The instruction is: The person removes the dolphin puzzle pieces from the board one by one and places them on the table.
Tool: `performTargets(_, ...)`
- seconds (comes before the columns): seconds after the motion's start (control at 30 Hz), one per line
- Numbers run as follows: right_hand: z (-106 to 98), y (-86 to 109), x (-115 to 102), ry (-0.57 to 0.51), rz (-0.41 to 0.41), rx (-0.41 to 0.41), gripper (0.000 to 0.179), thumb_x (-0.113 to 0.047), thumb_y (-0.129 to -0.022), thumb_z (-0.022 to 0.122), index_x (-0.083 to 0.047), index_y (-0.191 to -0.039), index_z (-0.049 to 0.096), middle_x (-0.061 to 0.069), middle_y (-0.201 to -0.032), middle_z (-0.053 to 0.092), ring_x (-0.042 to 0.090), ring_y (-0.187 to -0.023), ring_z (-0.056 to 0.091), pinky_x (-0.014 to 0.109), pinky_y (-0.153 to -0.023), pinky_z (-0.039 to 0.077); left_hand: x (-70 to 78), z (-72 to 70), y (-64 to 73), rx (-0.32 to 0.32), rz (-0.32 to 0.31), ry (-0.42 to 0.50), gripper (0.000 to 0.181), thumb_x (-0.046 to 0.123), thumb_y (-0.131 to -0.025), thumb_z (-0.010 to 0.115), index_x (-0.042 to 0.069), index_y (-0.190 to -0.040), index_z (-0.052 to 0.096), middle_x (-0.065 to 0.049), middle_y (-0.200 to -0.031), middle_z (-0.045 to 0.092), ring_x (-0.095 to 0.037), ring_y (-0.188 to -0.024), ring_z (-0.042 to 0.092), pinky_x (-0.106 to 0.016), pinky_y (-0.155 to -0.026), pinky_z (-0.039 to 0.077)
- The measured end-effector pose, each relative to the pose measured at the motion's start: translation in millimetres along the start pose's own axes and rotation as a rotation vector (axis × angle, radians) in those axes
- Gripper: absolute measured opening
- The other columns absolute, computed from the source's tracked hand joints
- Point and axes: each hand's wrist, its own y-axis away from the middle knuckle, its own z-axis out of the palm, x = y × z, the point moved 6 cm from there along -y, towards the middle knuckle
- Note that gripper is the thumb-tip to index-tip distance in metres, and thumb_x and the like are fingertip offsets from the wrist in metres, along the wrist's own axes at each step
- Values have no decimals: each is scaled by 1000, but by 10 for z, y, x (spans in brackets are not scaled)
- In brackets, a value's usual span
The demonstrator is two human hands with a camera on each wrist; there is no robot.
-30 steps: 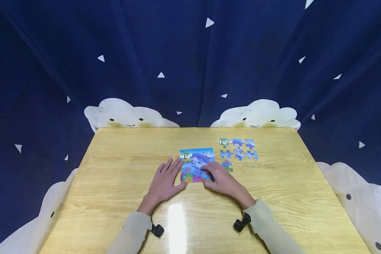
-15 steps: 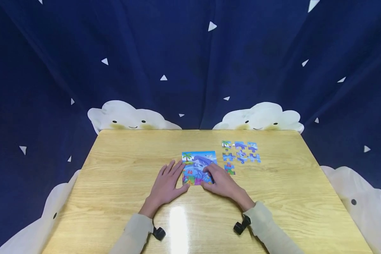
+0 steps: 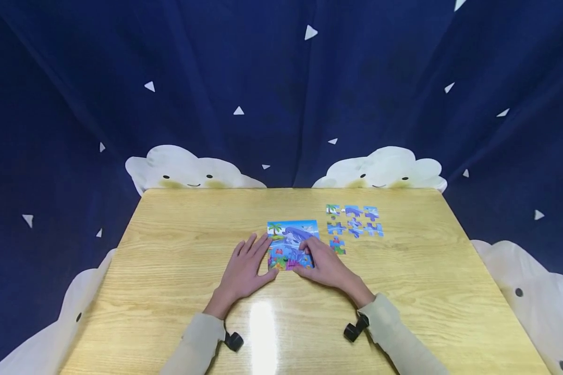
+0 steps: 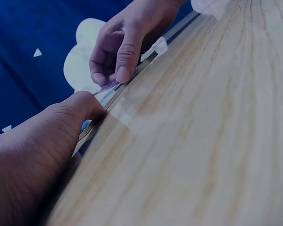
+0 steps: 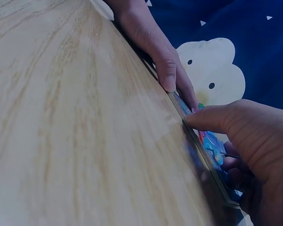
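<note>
A puzzle (image 3: 296,229) with a dolphin, palm tree and coral picture lies in a thin board at the middle of the table. My left hand (image 3: 246,268) lies with fingers spread along its left side, thumb at the near left corner. Over the puzzle's right part is my right hand (image 3: 326,263), thumb and curled fingers pinching a puzzle piece (image 5: 214,148) low on the picture, partly covered by the fingers. In the left wrist view, a thin edge shows tilted between the right thumb and fingers. The puzzle's lower right is hidden by this hand.
Several loose puzzle pieces (image 3: 355,227) lie in rows right of the puzzle, some showing dolphin parts. The wooden table (image 3: 178,224) ends at a dark blue curtain (image 3: 272,78) with white triangles and cloud shapes. Light glares on the near tabletop.
My right thumb and fingers have shifted slightly left along the puzzle's lower part. My left hand stays in place. The head view has bobbed a little.
</note>
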Motion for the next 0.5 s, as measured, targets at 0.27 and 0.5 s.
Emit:
performTargets(0.27,-7,-3,-26,1,15,16,51,-40,-83,85,-13,-116,57,1,-96,55,13,-80,48,30,-72,42,-5,4,-12,0,3,-10,86,71,-98,47,24,-167,27,5,-174,22,-27,-161,15,-53,-127,14)
performTargets(0.5,2,10,-25,-19,36,18,54,-41,-82,87,-13,-117,57,0,-97,56,13,-82,48,30,-73,42,-3,2,-3,5,3,-15,86,71,-98,47,25,-167,26,6,-174,22,-27,-161,16,-53,-127,15)
